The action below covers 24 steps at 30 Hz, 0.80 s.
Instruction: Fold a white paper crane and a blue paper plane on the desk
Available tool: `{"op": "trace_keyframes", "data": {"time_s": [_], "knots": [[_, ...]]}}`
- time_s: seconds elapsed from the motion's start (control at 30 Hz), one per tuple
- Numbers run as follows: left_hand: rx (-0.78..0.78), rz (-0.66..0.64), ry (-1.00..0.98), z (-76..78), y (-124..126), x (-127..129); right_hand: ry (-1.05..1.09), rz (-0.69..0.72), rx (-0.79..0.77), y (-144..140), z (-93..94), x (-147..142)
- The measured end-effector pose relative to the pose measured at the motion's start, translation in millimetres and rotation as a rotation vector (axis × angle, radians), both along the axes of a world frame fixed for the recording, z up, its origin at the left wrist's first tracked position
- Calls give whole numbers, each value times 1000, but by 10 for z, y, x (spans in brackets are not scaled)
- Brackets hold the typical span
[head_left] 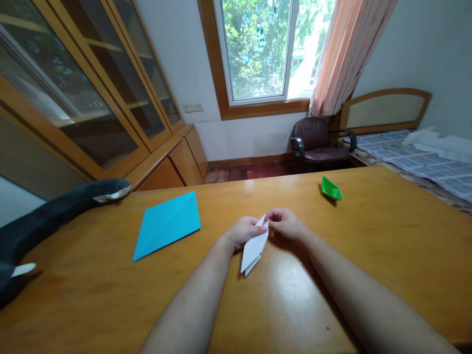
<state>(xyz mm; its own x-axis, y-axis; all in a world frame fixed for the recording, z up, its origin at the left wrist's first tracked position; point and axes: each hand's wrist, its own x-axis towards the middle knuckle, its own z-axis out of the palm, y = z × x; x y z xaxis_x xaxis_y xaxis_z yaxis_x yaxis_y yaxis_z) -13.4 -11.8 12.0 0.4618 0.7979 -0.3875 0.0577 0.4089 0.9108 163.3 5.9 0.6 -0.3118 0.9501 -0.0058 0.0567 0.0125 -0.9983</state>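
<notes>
Head: hands (263, 227) on white paper (254, 248)

No writing, label, brand or number can be read anywhere here; the small wall plate (192, 107) beside the window frame may carry markings, but it is too blurred.

Your glossy varnished wooden desk (368, 236), matt white folded paper (253, 248), smooth blue paper sheet (167, 223), green paper boat (331, 189).
</notes>
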Motion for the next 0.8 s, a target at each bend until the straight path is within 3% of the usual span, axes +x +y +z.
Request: {"op": "trace_keyframes", "data": {"time_s": [0.27, 0.47, 0.8], "knots": [[193, 21, 179, -50, 57, -46, -229, -46, 333, -45, 77, 36], [259, 63, 172, -41, 69, -61, -308, -25, 550, -16, 67, 61], [354, 109, 160, -126, 105, -58, -356, 31, 671, -3, 21, 72]]}}
